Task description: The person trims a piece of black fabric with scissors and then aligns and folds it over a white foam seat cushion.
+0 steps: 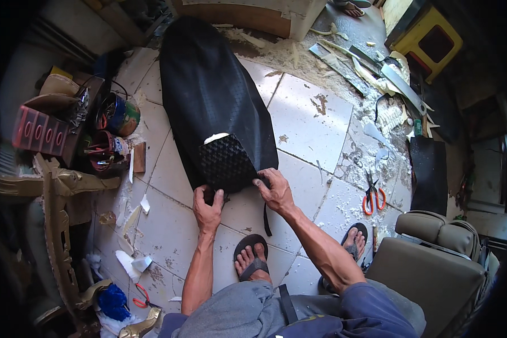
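Observation:
A long black seat cover (214, 96), shaped like a motorcycle seat's, lies on the tiled floor with its narrow end away from me. At its near end is a textured black panel (226, 163), and a sliver of cream foam (216, 137) shows along the panel's far edge. My left hand (208, 211) pinches the cover's near edge at the left corner, thumb and fingers closed. The right corner is gripped between the thumb and fingers of my right hand (275, 190). A thin black strip (267, 221) hangs below that corner. The cover's underside is hidden.
Orange-handled scissors (373, 200) lie to the right, near foam scraps (386, 135) and a metal blade (403, 89). Tins of tools (118, 115) and a red drawer box (40, 130) stand left, above a gold carved frame (59, 214). A padded beige seat (428, 270) is at lower right.

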Motion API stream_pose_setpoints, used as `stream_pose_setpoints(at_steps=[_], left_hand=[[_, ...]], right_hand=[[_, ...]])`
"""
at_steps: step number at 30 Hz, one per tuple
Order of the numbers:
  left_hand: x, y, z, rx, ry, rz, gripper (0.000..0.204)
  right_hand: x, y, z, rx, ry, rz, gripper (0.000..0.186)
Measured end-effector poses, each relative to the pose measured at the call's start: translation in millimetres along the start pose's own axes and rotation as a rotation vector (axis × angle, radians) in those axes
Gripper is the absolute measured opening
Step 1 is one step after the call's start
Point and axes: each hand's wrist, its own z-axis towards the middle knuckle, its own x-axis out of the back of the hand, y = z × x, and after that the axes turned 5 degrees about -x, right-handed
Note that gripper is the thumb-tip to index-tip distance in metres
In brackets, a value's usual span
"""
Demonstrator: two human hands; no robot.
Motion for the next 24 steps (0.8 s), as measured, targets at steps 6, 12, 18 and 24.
stream_pose_setpoints(at_steps=[6,12,18,24], left_hand=[[15,-7,7,0.114,-0.128,-0.066,0.022],[18,-5,10,0.048,-0.128,0.025,0.021],[0,24,-8,-0.563,0.081,0.422,0.053],[-28,-4,24,-0.874,-0.038,0.583,0.07]], right_hand=[[2,4,4,-0.065,-0.079,0.088,0.021],[5,-2,9,-0.107,-0.096,0.051,0.021],[7,7,13,-0.06,-0.095,-0.017,0.021],[8,5,18,-0.083,-0.154,-0.037,0.022]])
